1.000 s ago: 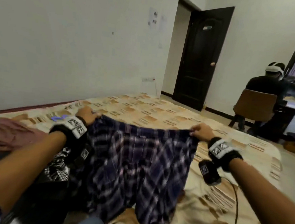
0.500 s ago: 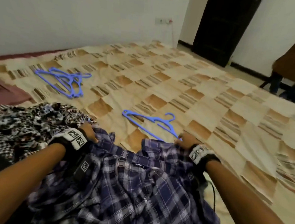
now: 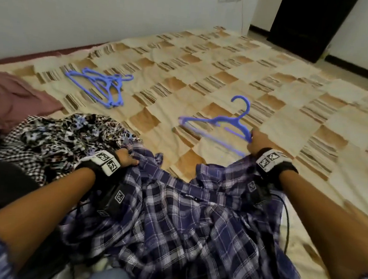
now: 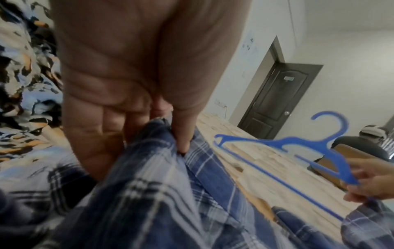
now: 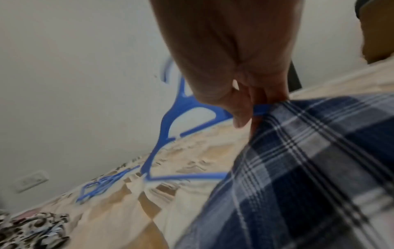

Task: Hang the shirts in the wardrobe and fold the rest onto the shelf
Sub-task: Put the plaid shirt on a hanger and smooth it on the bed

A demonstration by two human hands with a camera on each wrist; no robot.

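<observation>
Head view: task early, nothing hung or folded yet — plaid shirt point(image 3: 172, 215) lies crumpled at bed's point(image 3: 227, 76) near edge, left hand point(image 3: 126, 158) pinching its shoulder, right hand point(image 3: 256, 143) gripping blue hanger point(image 3: 224, 122) end; patterned garments point(image 3: 64, 134) and spare hangers point(image 3: 103, 84) wait toward the left edge.

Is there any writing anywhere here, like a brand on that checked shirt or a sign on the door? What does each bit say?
Neck label of the plaid shirt: white letters, too blurred to read.
Plate on the dark door: too small to read.
Papers on the wall beside the door: too small to read.
Square black-and-white code tags on the left wristband and right wristband: patterns, not words.
Blue hanger: no writing visible.
</observation>
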